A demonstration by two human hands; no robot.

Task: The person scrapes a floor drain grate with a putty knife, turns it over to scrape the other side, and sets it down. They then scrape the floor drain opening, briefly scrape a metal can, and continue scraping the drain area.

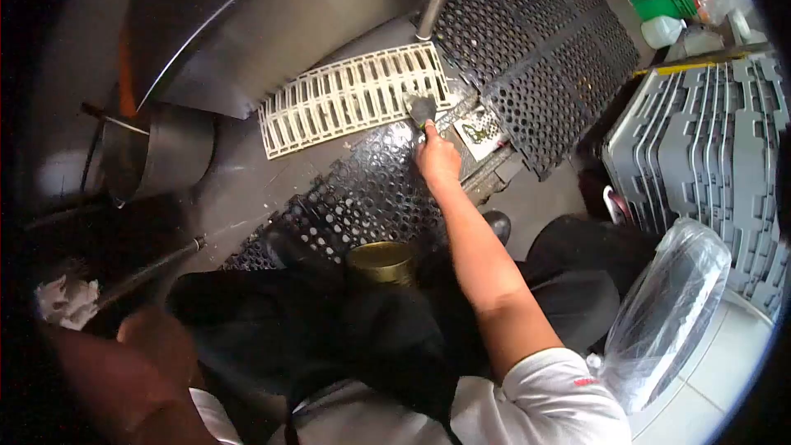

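The right hand (437,158) reaches down to the floor, closed around the handle of a small brush (423,108) whose head rests at the lower right corner of a white grate (353,97). The grate lies flat on the dark floor, partly beside and partly over the black perforated mats (535,49). Just right of the brush, a square floor drain (480,128) holds some debris.

The left hand (156,338) sits low at the left edge in shadow, near a thin metal rod (152,268) and a crumpled white rag (66,301); I cannot tell whether it grips anything.

A brass-coloured can (381,261) stands between the knees, and a plastic-bagged bin (671,305) is close on the right, next to stacked grey racks (709,140).

Risks, as I judge them: the floor looks wet, so the loose grate could slide under brush pressure. Dirt could be pushed into the drain and clog it. Leaning this far forward, a knee might knock the can over.
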